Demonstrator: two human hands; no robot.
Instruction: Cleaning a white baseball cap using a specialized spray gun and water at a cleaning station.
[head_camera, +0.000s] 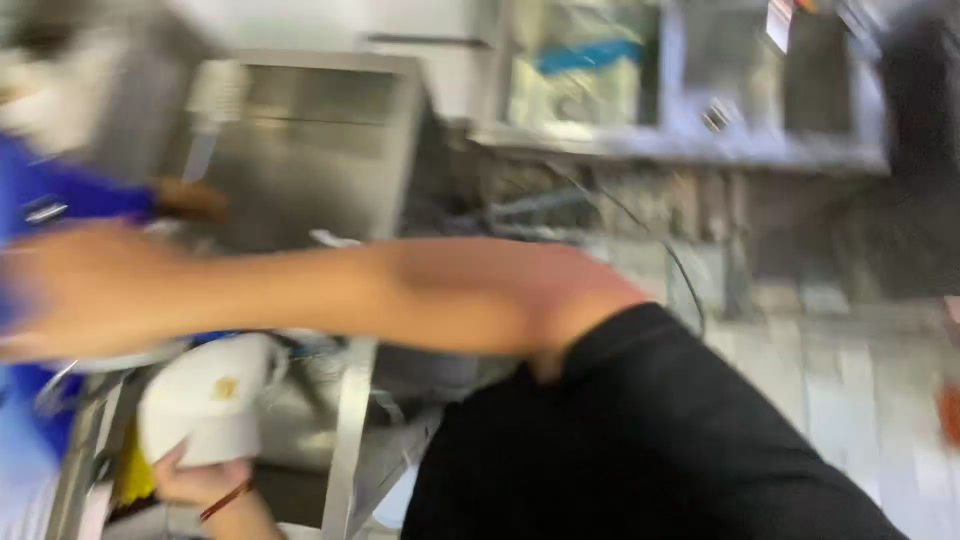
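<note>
Item: white cloth (205, 400), bunched, lying at the lower left beside a metal frame (345, 440). One hand (200, 480) is gripping it from below, fingers (170, 462) curling against its underside; which of the person's hands this is cannot be told. Bare forearm (330, 295) in black sleeve (640, 440) is stretching leftward across the view; its hand is blurring out at the left edge, finger state unreadable. Steel box (310, 150) is standing behind.
</note>
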